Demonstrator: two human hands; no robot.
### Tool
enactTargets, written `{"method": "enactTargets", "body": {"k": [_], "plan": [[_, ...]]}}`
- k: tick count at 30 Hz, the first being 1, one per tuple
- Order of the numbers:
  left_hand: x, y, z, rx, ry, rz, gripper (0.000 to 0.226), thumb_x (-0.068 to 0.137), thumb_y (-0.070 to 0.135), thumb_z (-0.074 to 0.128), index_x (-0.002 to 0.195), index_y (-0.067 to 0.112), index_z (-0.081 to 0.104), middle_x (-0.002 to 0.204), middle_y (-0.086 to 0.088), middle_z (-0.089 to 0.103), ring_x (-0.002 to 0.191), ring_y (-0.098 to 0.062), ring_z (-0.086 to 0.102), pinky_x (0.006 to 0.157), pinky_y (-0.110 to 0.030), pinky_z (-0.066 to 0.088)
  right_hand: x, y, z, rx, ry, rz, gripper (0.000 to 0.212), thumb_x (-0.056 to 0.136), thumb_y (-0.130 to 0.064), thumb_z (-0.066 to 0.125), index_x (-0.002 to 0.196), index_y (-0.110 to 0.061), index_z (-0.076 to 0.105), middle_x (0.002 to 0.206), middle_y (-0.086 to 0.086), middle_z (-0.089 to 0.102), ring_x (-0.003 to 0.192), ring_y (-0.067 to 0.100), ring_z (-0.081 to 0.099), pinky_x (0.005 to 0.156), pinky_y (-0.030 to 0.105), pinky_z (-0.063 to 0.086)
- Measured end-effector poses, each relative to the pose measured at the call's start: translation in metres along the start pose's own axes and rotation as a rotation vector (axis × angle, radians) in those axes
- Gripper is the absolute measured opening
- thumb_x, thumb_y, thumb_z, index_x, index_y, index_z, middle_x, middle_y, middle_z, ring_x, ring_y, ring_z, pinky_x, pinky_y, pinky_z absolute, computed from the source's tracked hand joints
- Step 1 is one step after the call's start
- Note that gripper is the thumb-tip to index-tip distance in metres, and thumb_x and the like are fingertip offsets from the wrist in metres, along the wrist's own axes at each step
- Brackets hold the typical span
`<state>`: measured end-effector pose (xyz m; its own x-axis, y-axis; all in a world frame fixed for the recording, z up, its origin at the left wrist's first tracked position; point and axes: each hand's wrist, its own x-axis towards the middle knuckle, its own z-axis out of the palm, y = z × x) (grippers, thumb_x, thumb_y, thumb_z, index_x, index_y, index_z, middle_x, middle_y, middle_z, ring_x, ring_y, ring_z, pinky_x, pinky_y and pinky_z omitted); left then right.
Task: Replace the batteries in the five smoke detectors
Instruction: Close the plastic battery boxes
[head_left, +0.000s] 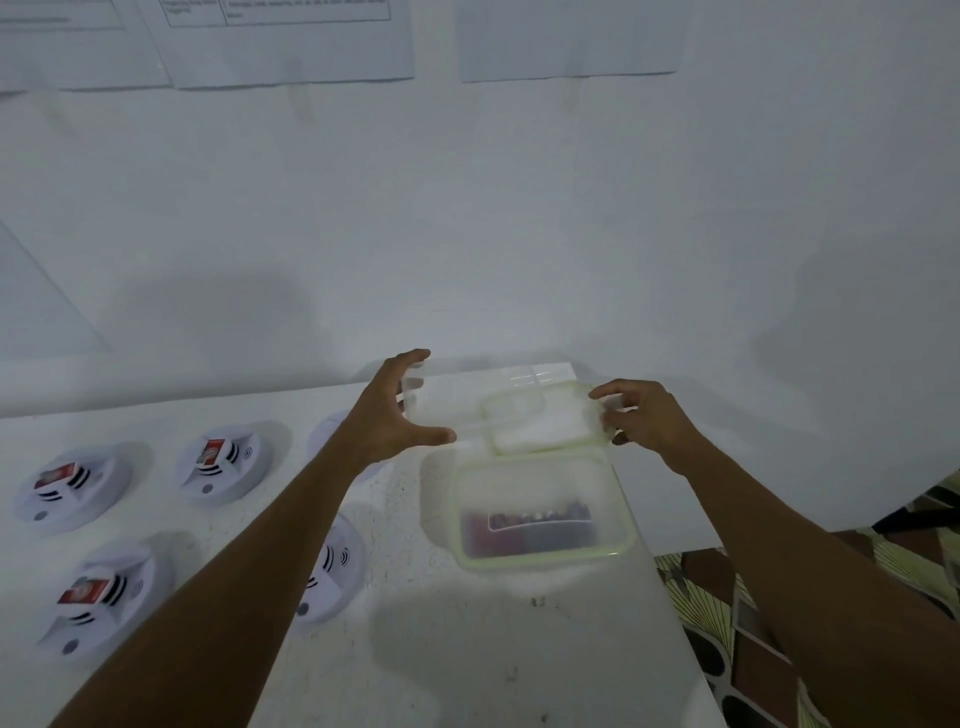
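Since the five smoke detectors (223, 462) lie in a loose cluster at the 9 o'clock side of the desk (467, 649), three with a red-and-white battery (212, 451) showing in the bay and two partly hidden by the left forearm (249, 561), they look staged for swapping, not finished. Toward 12 o'clock the left hand (395, 410) is spread wide, thumb on the near corner and fingers hooked over the far corner of a clear tub (452, 400), apparently to brace it. A green-sealed lid (545, 415) sits tilted over the tub's right part; whether it is coming off or going on I cannot tell. Just nearer, around 3 o'clock, a green-rimmed box (540, 483) holds dark and red cells (530, 525), blurred, probably the battery stock. The right hand (649, 415) pinches the lid's right edge between thumb and curled fingers, likely to steer it.
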<state>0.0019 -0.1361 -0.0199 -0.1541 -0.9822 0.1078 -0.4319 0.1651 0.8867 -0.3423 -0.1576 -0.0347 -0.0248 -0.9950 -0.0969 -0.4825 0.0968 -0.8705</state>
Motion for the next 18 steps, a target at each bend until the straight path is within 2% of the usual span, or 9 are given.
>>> {"method": "enactTargets", "body": {"k": [4, 6, 10, 14, 16, 18], "plan": [[-0.001, 0.001, 0.011, -0.038, -0.027, -0.018, 0.104, 0.050, 0.039, 0.093, 0.138, 0.035, 0.039, 0.144, 0.010, 0.039, 0.127, -0.011, 0.047, 0.105, -0.038, 0.042, -0.015, -0.007, -0.029, 0.200, 0.039, -0.042, 0.026, 0.085, 0.007, 0.067, 0.094, -0.017, 0.073, 0.088, 0.014, 0.064, 0.074, 0.029, 0.070, 0.062, 0.034, 0.055], [0.000, 0.002, 0.016, -0.036, -0.037, -0.038, 0.104, 0.051, 0.036, 0.092, 0.139, 0.034, 0.038, 0.145, 0.011, 0.038, 0.128, -0.011, 0.046, 0.104, -0.038, 0.042, -0.021, -0.016, -0.045, 0.249, 0.088, -0.082, 0.028, 0.083, 0.010, 0.068, 0.094, -0.015, 0.071, 0.085, 0.015, 0.064, 0.074, 0.031, 0.068, 0.059, 0.033, 0.055], [0.001, 0.005, 0.026, -0.047, -0.071, -0.062, 0.106, 0.052, 0.035, 0.093, 0.142, 0.034, 0.035, 0.143, 0.017, 0.038, 0.129, -0.009, 0.044, 0.106, -0.037, 0.042, -0.031, -0.037, -0.073, 0.182, 0.244, -0.180, 0.034, 0.080, 0.010, 0.069, 0.098, -0.019, 0.072, 0.095, 0.017, 0.068, 0.073, 0.032, 0.070, 0.055, 0.029, 0.054], [0.004, 0.010, 0.027, -0.036, -0.116, -0.089, 0.115, 0.049, 0.043, 0.091, 0.146, 0.033, 0.029, 0.152, 0.014, 0.032, 0.138, -0.013, 0.036, 0.110, -0.036, 0.036, -0.044, -0.059, -0.090, 0.138, 0.412, -0.295, 0.032, 0.082, 0.003, 0.070, 0.107, -0.018, 0.071, 0.104, 0.011, 0.068, 0.074, 0.031, 0.072, 0.062, 0.033, 0.058], [0.003, 0.012, 0.025, 0.013, -0.117, -0.092, 0.121, 0.047, 0.053, 0.090, 0.148, 0.036, 0.025, 0.156, 0.012, 0.025, 0.142, -0.012, 0.027, 0.113, -0.037, 0.030, -0.050, -0.069, -0.092, 0.199, 0.444, -0.330, 0.032, 0.083, 0.000, 0.069, 0.109, -0.019, 0.070, 0.107, 0.011, 0.067, 0.077, 0.029, 0.073, 0.063, 0.033, 0.058], [0.000, 0.018, 0.022, 0.035, -0.064, -0.067, 0.120, 0.047, 0.063, 0.086, 0.147, 0.040, 0.024, 0.157, 0.012, 0.024, 0.141, -0.011, 0.025, 0.113, -0.037, 0.029, -0.055, -0.079, -0.087, 0.283, 0.419, -0.357, 0.031, 0.085, 0.000, 0.068, 0.111, -0.018, 0.069, 0.105, 0.012, 0.067, 0.078, 0.026, 0.074, 0.063, 0.032, 0.056]]}}
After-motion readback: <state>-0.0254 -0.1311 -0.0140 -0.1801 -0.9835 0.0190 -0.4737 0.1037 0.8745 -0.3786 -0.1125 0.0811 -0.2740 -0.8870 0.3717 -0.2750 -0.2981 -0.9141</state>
